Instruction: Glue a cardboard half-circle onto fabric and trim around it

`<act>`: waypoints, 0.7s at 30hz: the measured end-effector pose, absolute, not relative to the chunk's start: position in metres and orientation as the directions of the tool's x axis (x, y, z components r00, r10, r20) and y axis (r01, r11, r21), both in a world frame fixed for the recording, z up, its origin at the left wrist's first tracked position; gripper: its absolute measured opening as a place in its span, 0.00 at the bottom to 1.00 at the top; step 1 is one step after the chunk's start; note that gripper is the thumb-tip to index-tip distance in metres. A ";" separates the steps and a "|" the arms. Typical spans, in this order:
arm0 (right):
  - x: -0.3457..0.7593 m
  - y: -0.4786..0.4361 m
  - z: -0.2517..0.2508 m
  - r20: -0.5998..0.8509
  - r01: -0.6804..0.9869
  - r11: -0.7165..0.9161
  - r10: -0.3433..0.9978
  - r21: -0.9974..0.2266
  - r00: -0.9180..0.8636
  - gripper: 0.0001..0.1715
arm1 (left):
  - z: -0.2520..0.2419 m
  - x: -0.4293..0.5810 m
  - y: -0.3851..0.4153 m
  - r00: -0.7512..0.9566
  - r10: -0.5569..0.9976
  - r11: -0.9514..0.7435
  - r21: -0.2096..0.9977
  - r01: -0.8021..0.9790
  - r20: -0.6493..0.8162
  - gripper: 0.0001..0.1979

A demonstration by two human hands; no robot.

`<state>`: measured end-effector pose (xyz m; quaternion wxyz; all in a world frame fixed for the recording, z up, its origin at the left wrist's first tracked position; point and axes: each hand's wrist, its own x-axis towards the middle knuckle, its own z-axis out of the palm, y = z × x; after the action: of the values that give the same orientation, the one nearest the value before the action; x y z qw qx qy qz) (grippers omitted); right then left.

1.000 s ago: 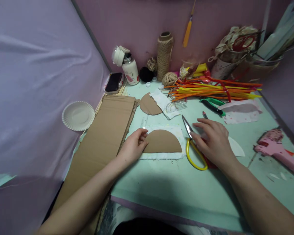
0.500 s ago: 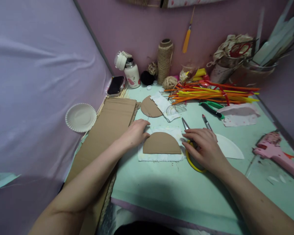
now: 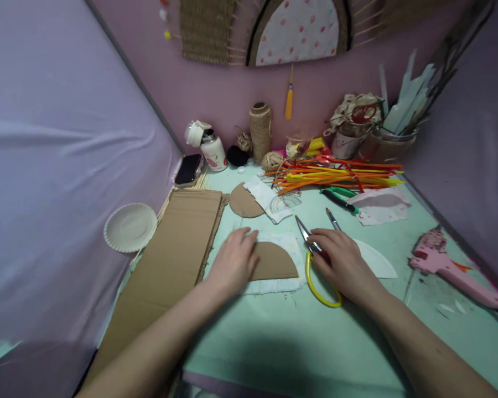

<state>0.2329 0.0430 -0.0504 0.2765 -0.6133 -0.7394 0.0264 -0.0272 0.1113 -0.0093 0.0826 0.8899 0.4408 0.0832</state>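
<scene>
A brown cardboard half-circle [image 3: 274, 262] lies on a white cloth piece [image 3: 269, 286] with frayed edges. My left hand [image 3: 233, 261] rests over the half-circle's left end, fingers lightly bent and apart; the hand hides that end. To the right, my right hand [image 3: 341, 264] has its fingers curled round the middle of a pair of scissors [image 3: 324, 301] with yellow handles. The blades point away from me, and the hand covers part of the handles. Beside this hand lie a white half-circle piece [image 3: 375, 258] and a pen [image 3: 332, 219].
Stacked cardboard [image 3: 182, 243] runs along the left, near a paper plate [image 3: 130, 228]. Behind are a cardboard circle [image 3: 244, 202], a protractor [image 3: 285, 204], coloured pipe cleaners [image 3: 336, 176], green-handled pliers [image 3: 340, 200] and a bottle [image 3: 214, 152]. A pink glue gun [image 3: 448, 268] lies right.
The view has tilted up, showing more of the wall hanging. My left hand has moved over the half-circle's left end. My right fingers have closed on the scissors, which have shifted slightly.
</scene>
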 end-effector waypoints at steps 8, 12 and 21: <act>0.213 0.035 -0.046 0.337 0.901 0.189 0.940 -0.391 -0.051 0.22 | -0.053 -0.008 0.037 0.527 0.797 -0.580 0.130 0.804 0.293 0.24; 0.214 0.036 -0.054 0.339 0.905 0.155 0.941 -0.396 -0.013 0.19 | -0.058 -0.017 0.044 0.604 0.764 -0.628 0.048 0.777 0.227 0.27; 0.213 0.039 -0.061 0.350 0.906 0.152 0.937 -0.396 -0.005 0.21 | -0.059 -0.031 0.053 0.711 0.677 -0.715 -0.061 0.697 0.192 0.30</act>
<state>0.2133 0.0386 -0.0605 0.2732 -0.6504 -0.7082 0.0284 -0.0307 0.0530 -0.0586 -0.0642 0.9227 0.3720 0.0780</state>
